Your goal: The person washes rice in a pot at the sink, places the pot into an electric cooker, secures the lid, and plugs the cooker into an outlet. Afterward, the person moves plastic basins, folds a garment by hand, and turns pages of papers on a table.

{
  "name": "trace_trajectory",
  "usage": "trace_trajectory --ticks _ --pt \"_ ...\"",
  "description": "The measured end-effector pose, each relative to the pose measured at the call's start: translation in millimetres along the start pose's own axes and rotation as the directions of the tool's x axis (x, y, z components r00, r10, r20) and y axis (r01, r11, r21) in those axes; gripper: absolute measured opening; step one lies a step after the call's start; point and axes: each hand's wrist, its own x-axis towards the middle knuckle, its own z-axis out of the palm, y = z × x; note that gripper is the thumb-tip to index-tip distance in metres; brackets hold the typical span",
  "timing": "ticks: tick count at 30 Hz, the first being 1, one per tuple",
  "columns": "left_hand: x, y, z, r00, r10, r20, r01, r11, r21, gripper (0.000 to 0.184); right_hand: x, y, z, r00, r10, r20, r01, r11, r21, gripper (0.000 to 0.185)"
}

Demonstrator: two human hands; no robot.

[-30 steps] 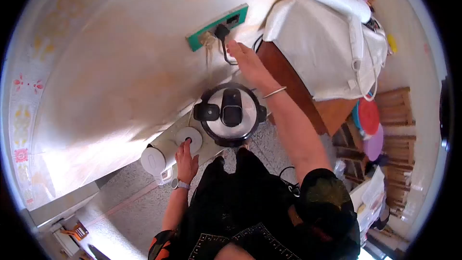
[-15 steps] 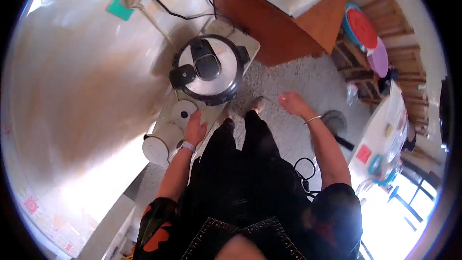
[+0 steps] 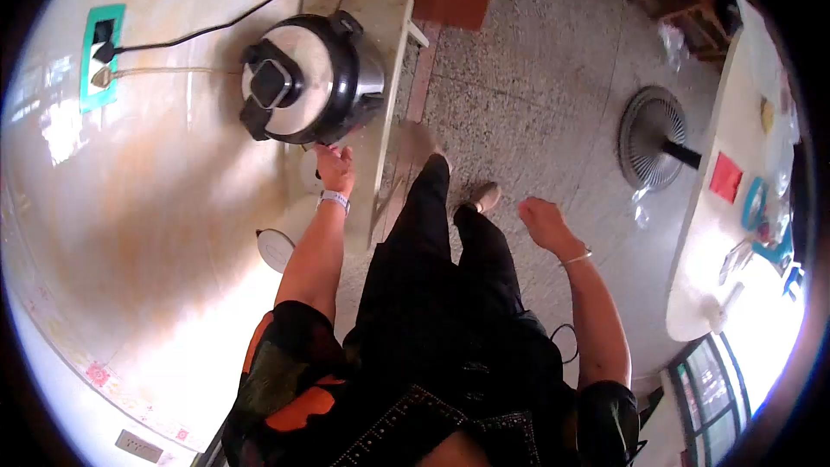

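Standing just beyond the left hand (image 3: 335,169) is the cooker (image 3: 313,78).

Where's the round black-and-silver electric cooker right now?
In the head view, the round black-and-silver electric cooker is at upper left, on the pale narrow table, just beyond the person's left hand.

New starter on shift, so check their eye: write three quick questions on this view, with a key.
1. True or false: the right hand is clear of the cooker.
2. Choose one: the border of the socket plate is
A red
B green
C purple
3. Fill the gap: the bangle is worn on the person's ____ arm.

Key: 1 true; 2 B; 3 right.
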Motion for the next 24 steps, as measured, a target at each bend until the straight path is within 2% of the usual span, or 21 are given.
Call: trace_trajectory --ticks 2,3,4,5,7,9,12,15,17,18,20,21,23,24 --pt "6.3 -8.5 12.9 0.998 -0.030 -0.046 0.023 0.988 -0.154 0.036 -34.3 28.7 15.0 0.992 0.091 -0.087 -0.086 0.994 0.060 0.017" --pt "4.7 0.5 14.1 0.996 -0.050 -0.069 0.033 0.972 -0.232 0.036 -48.6 36.9 19.2 0.984 0.161 -0.080 -0.154 0.984 0.088 0.017" --pt "0.5 9.5 14.2 0.992 -0.033 -0.122 0.013 0.988 -0.157 0.035 -62.3 43.3 19.7 0.971 0.227 -0.070 -0.219 0.969 0.112 0.016" --pt "0.2 2.9 18.0 0.988 -0.055 -0.141 0.016 0.965 -0.262 0.033 -74.8 50.0 22.5 0.955 0.291 -0.056 -0.282 0.950 0.133 0.016" --pt "8.8 -10.5 24.3 0.979 -0.101 -0.176 0.016 0.902 -0.432 0.031 -95.3 70.3 32.9 0.953 0.302 -0.033 -0.297 0.948 0.112 0.015" --pt "11.9 -7.7 25.0 0.969 -0.134 -0.208 0.004 0.851 -0.526 0.030 -108.9 85.9 43.0 0.947 0.320 -0.031 -0.314 0.941 0.123 0.015" --pt "22.8 -24.6 28.3 0.963 -0.082 -0.257 -0.055 0.874 -0.484 0.027 -120.3 95.9 54.4 0.942 0.332 -0.055 -0.318 0.930 0.183 0.014" --pt "24.1 -19.0 24.6 0.964 -0.137 -0.228 0.001 0.859 -0.511 0.022 -115.2 93.8 46.4 0.951 0.296 -0.092 -0.275 0.942 0.191 0.013" --pt "29.5 -26.3 25.0 0.975 -0.149 -0.168 0.007 0.768 -0.640 0.022 -108.3 94.7 43.1 0.948 0.300 -0.109 -0.280 0.945 0.167 0.012" --pt "44.5 -61.4 25.6 0.984 -0.113 -0.135 -0.021 0.685 -0.729 0.024 -105.4 97.0 42.1 0.953 0.274 -0.129 -0.252 0.954 0.163 0.012" --pt "47.8 -73.5 24.3 0.990 -0.072 -0.124 -0.035 0.718 -0.695 0.026 -101.4 100.5 40.1 0.961 0.221 -0.166 -0.197 0.968 0.153 0.011" --pt "48.6 -75.6 22.9 0.988 -0.067 -0.143 -0.026 0.825 -0.565 0.025 -99.9 99.7 36.5 0.958 0.245 -0.149 -0.221 0.961 0.164 0.011" --pt "51.3 -83.4 22.3 0.988 -0.054 -0.147 -0.025 0.872 -0.489 0.024 -97.0 96.5 28.9 0.950 0.290 -0.117 -0.266 0.946 0.183 0.011" --pt "54.1 -88.5 22.4 0.990 -0.049 -0.133 -0.033 0.831 -0.555 0.024 -96.6 97.9 29.4 0.951 0.282 -0.130 -0.256 0.949 0.186 0.012"
